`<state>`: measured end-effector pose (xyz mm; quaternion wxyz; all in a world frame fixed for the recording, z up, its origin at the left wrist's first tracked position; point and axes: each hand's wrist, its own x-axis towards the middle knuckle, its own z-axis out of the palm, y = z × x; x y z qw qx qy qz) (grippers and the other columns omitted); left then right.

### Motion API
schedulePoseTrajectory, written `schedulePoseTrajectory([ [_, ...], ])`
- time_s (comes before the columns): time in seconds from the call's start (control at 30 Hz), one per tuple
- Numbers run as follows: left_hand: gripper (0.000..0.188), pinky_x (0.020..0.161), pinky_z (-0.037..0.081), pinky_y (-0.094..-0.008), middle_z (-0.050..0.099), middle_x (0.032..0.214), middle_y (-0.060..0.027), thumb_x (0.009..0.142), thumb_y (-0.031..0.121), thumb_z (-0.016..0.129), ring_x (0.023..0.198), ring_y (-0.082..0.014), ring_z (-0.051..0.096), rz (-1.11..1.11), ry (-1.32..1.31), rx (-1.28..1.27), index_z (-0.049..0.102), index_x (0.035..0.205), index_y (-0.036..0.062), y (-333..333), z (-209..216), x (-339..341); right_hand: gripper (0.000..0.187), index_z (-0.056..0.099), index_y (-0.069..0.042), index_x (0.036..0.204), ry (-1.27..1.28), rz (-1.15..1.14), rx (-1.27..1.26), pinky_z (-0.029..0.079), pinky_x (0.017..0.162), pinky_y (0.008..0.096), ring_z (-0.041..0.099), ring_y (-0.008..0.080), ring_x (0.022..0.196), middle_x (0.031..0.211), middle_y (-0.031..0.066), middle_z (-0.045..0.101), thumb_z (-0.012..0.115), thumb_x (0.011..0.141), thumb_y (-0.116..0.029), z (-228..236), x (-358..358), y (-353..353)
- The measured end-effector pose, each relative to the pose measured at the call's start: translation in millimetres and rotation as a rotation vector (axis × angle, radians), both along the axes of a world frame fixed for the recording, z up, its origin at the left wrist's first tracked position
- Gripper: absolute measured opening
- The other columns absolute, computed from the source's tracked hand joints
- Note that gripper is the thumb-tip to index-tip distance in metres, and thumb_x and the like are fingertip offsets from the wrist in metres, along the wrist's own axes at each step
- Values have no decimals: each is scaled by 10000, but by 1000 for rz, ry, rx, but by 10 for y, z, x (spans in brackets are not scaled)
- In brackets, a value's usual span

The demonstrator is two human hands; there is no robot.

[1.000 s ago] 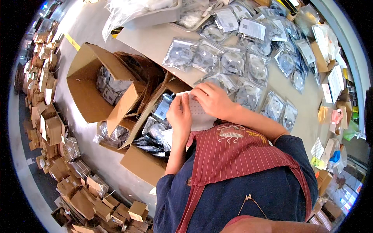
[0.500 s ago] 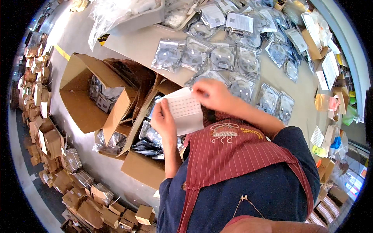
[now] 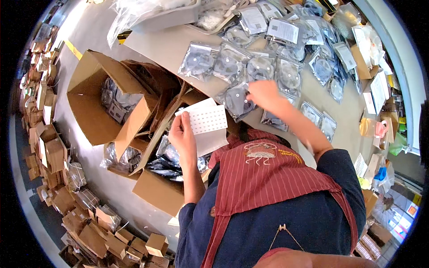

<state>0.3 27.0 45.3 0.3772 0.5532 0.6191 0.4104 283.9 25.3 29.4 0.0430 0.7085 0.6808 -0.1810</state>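
Observation:
My left hand (image 3: 182,136) grips a sheet of small printed labels (image 3: 208,119) near the table edge, thumb on top. Plain white paper (image 3: 212,142) hangs below the labels in the same grip. My right hand (image 3: 266,94) is over the table, its fingers drawn together at the edge of a clear bag (image 3: 237,101) with a grey, disc-shaped part inside. Whether a label is between those fingertips is too small to make out. More bags of the same kind (image 3: 260,68) lie in rows just beyond that hand.
Below the table's left edge stand an open cardboard box (image 3: 87,118) and another box (image 3: 159,193), both with bagged items inside. A grey tray (image 3: 167,20) with plastic bags sits at the far left. Bagged parts (image 3: 286,33) heap at the back. Cardboard boxes (image 3: 94,236) crowd the floor at left.
My right hand has moved right and away from the label sheet to a bagged part. The label sheet in my left hand has turned slightly and shows more plainly.

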Motion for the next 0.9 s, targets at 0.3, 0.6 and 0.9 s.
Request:
schedulePoseTrajectory([
  [0.3,244,640,439,-293,605,755,-123,985,188,565,689,-151,516,-72,26,21,633,975,-46,18,-180,-29,103,600,-53,852,416,-35,375,531,700,443,666,368,811,808,143,678,657,773,-85,-300,236,1022],
  [0.6,194,614,464,-339,621,745,-198,954,163,591,617,-228,585,-88,87,-36,647,1001,-16,35,-5,-2,174,616,-55,942,136,62,196,524,726,471,663,360,855,863,130,681,625,824,-182,224,-213,1011],
  [0.9,187,558,446,-364,587,708,-197,978,177,574,559,-272,541,-97,83,80,621,920,5,45,160,208,165,581,-32,955,727,360,404,508,743,375,612,280,850,908,117,587,663,850,-130,509,-971,402],
])
